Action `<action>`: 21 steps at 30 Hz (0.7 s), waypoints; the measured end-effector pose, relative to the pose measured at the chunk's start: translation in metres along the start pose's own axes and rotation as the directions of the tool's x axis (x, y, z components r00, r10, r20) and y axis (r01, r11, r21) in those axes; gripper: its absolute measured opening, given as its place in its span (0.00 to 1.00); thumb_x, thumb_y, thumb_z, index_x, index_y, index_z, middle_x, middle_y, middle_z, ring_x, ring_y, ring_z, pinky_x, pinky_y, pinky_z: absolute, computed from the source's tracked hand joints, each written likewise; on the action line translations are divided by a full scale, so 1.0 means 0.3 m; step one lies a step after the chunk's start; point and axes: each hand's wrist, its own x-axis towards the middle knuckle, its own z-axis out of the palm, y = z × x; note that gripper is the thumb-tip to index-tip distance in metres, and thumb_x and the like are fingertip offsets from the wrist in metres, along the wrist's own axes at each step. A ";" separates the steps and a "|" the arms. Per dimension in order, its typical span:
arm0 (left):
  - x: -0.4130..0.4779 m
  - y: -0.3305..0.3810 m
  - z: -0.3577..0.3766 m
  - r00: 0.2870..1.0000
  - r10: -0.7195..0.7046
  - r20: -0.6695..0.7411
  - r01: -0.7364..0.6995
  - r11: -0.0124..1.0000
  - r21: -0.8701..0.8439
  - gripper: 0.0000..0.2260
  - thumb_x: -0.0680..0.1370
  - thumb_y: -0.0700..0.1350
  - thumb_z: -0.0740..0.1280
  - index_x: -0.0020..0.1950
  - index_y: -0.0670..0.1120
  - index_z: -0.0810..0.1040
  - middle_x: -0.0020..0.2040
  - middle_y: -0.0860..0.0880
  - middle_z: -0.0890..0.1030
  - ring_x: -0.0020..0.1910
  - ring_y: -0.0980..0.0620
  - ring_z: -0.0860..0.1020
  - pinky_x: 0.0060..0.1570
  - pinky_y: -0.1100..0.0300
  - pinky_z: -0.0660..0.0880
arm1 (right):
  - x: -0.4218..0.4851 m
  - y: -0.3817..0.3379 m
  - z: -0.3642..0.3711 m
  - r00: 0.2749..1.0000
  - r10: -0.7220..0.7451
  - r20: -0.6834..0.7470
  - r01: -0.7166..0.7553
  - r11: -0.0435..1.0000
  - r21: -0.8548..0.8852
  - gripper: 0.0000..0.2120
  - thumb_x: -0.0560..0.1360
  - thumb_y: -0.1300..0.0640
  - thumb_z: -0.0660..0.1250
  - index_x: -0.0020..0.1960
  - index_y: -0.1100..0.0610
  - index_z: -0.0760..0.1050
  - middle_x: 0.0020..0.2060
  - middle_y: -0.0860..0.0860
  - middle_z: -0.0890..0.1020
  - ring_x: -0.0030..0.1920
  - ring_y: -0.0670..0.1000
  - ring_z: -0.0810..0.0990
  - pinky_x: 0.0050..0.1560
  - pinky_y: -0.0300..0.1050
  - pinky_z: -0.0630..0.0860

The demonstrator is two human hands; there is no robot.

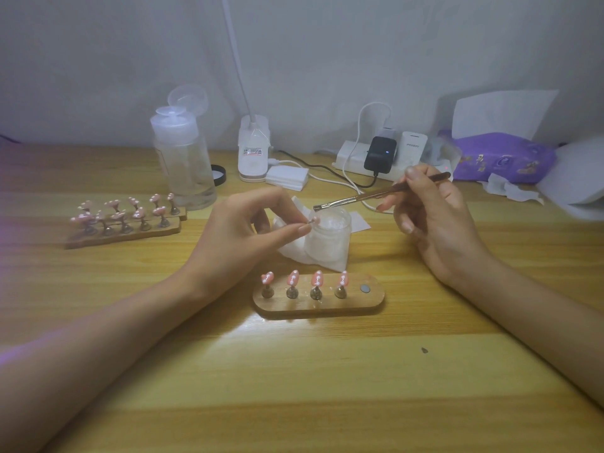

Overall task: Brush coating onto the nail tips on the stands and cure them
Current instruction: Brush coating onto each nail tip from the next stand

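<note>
A wooden stand [318, 305] in front of me carries several pink nail tips [293, 278] on metal pegs; its rightmost spot shows a bare magnet. My left hand [248, 230] pinches one small nail-tip peg [313, 220] between thumb and fingertips, beside a frosted jar [328, 238] of clear coating. My right hand [431, 220] holds a thin brush [379, 192], its bristle end over the jar's open mouth. Two more wooden stands [124, 228] with several pink tips lie at the left.
The jar sits on a white tissue [327, 261]. A clear pump bottle [183, 158], a white clip lamp [253, 148], a power strip with chargers [382, 155], a purple wipes pack [503, 158] and a white curing lamp [578, 178] line the back of the wooden table.
</note>
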 end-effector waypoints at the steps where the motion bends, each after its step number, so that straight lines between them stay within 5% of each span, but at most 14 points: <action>1: -0.001 -0.001 0.000 1.000 -0.009 -0.002 0.009 1.000 -0.004 0.04 0.74 0.41 0.76 0.41 0.45 0.83 0.35 0.62 0.80 0.30 0.62 0.73 0.32 0.74 0.65 | -0.002 -0.001 0.001 1.000 -0.012 0.028 0.012 1.000 -0.002 0.11 0.83 0.54 0.59 0.42 0.53 0.71 0.33 0.52 0.85 0.22 0.45 0.68 0.23 0.34 0.58; 16: -0.004 -0.002 -0.003 0.997 -0.073 0.002 0.073 0.997 -0.014 0.05 0.72 0.44 0.77 0.39 0.50 0.82 0.37 0.60 0.82 0.28 0.60 0.72 0.31 0.73 0.66 | -0.003 0.000 0.006 0.999 0.007 -0.047 -0.009 0.999 -0.043 0.12 0.83 0.58 0.58 0.41 0.53 0.69 0.31 0.52 0.84 0.21 0.45 0.66 0.21 0.32 0.59; 21: -0.002 0.002 -0.001 0.996 -0.087 0.001 0.087 0.996 -0.013 0.05 0.72 0.45 0.77 0.39 0.49 0.82 0.38 0.57 0.83 0.28 0.61 0.72 0.31 0.73 0.66 | -0.009 -0.009 0.007 0.999 -0.039 0.038 0.040 0.999 -0.019 0.14 0.83 0.56 0.58 0.39 0.50 0.72 0.34 0.53 0.85 0.22 0.45 0.68 0.24 0.37 0.56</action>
